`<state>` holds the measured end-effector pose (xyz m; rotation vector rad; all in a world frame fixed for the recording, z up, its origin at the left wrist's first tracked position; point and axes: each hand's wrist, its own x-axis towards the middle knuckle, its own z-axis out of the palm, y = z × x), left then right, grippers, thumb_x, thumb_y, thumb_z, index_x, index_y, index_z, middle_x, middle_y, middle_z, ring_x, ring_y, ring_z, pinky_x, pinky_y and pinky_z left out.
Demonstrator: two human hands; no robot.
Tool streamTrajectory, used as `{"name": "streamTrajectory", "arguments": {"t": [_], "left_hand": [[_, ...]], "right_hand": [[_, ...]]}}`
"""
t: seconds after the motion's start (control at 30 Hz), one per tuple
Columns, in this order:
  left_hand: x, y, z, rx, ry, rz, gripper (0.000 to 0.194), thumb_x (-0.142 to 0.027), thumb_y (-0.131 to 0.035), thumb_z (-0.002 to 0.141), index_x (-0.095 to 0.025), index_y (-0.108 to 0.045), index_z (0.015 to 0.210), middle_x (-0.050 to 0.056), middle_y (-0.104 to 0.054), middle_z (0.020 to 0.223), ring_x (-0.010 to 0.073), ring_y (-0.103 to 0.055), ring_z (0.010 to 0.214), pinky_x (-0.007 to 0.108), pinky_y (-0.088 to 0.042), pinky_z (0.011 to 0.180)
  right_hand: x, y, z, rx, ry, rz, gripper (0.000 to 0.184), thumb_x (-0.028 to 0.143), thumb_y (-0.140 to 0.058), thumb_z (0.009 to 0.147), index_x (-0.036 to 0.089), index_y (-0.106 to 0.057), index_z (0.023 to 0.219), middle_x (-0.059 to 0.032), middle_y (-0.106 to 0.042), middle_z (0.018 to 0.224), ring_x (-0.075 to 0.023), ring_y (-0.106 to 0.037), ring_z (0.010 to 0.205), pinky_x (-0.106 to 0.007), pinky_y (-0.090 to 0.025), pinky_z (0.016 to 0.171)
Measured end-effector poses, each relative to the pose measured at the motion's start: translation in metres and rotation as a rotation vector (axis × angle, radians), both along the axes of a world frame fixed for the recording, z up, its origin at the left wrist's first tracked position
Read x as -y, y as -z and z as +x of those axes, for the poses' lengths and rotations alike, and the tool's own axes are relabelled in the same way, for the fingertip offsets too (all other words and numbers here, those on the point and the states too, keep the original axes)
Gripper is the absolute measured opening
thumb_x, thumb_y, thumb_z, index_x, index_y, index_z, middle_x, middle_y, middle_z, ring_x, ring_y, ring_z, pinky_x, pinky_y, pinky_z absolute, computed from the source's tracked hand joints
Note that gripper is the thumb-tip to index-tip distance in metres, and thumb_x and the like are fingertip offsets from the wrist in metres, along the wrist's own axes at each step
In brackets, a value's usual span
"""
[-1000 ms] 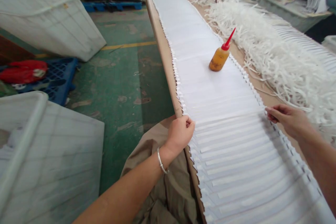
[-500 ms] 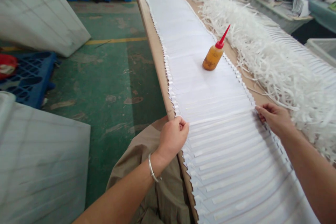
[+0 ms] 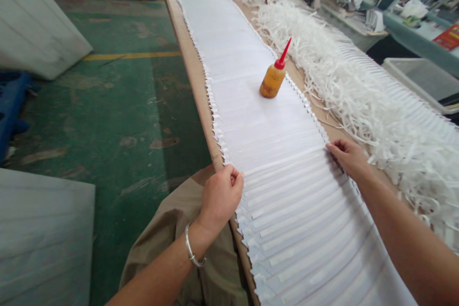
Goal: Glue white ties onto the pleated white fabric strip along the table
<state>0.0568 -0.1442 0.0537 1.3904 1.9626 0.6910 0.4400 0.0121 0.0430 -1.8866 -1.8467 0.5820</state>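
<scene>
A long row of overlapping white pieces (image 3: 229, 43) runs along a narrow table, their ends forming a jagged edge on both sides. Across the row lies a thin white strip (image 3: 287, 158), stretched between my two hands. At its left end my left hand (image 3: 222, 193), with a bangle on the wrist, is closed in a pinch. My right hand (image 3: 347, 157) pinches the other end near the row's right edge. Just beyond my hands, an amber bottle (image 3: 272, 80) with a red pointed nozzle stands on the white pieces.
A heap of loose white strips (image 3: 333, 71) lies along the table's right side. The brown table edge (image 3: 190, 69) borders the green floor (image 3: 118, 105). Large pale bins (image 3: 43, 239) stand at left, near a blue pallet (image 3: 12, 100). A white crate (image 3: 419, 79) sits at right.
The view has turned slightly right, so everything appears further left. Both hands keep their pinch at the strip's ends, with little movement against the row.
</scene>
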Motion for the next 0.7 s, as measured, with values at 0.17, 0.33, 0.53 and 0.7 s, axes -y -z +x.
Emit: {"name": "streamTrajectory", "arguments": {"t": [0.17, 0.33, 0.53, 0.7], "left_hand": [[-0.001, -0.007, 0.002, -0.065, 0.022, -0.049, 0.019, -0.028, -0.056, 0.091, -0.021, -0.056, 0.074, -0.001, -0.059, 0.066, 0.0154, -0.053, 0.062, 0.027, -0.028, 0.061], [-0.003, -0.011, 0.003, -0.103, 0.019, -0.066, 0.018, -0.027, -0.055, 0.090, -0.021, -0.057, 0.073, 0.000, -0.061, 0.067, 0.0157, -0.054, 0.062, 0.027, -0.029, 0.062], [-0.004, -0.015, 0.005, -0.126, 0.014, -0.109, 0.017, -0.026, -0.054, 0.090, -0.021, -0.058, 0.074, 0.002, -0.065, 0.071, 0.0171, -0.057, 0.064, 0.028, -0.029, 0.062], [-0.006, -0.015, 0.007, -0.184, 0.037, -0.131, 0.018, -0.026, -0.052, 0.092, -0.022, -0.059, 0.076, 0.003, -0.067, 0.074, 0.0182, -0.061, 0.068, 0.028, -0.031, 0.063]], "right_hand": [[0.002, -0.010, -0.016, 0.074, 0.043, -0.006, 0.040, 0.058, -0.060, 0.082, 0.019, -0.066, 0.080, -0.0005, -0.062, 0.063, -0.0137, -0.050, 0.055, -0.026, -0.036, 0.053], [0.001, -0.017, -0.024, 0.169, 0.049, -0.006, 0.037, 0.055, -0.060, 0.079, 0.019, -0.067, 0.076, -0.0024, -0.064, 0.064, -0.0157, -0.053, 0.057, -0.028, -0.036, 0.055], [-0.005, -0.009, -0.011, 0.230, 0.032, -0.024, 0.040, 0.058, -0.059, 0.079, 0.020, -0.069, 0.080, -0.0027, -0.066, 0.068, -0.0184, -0.057, 0.062, -0.030, -0.038, 0.059], [-0.006, -0.007, -0.014, 0.256, 0.013, -0.003, 0.036, 0.055, -0.058, 0.080, 0.020, -0.068, 0.079, -0.0027, -0.065, 0.066, -0.0185, -0.057, 0.062, -0.029, -0.036, 0.058]]}}
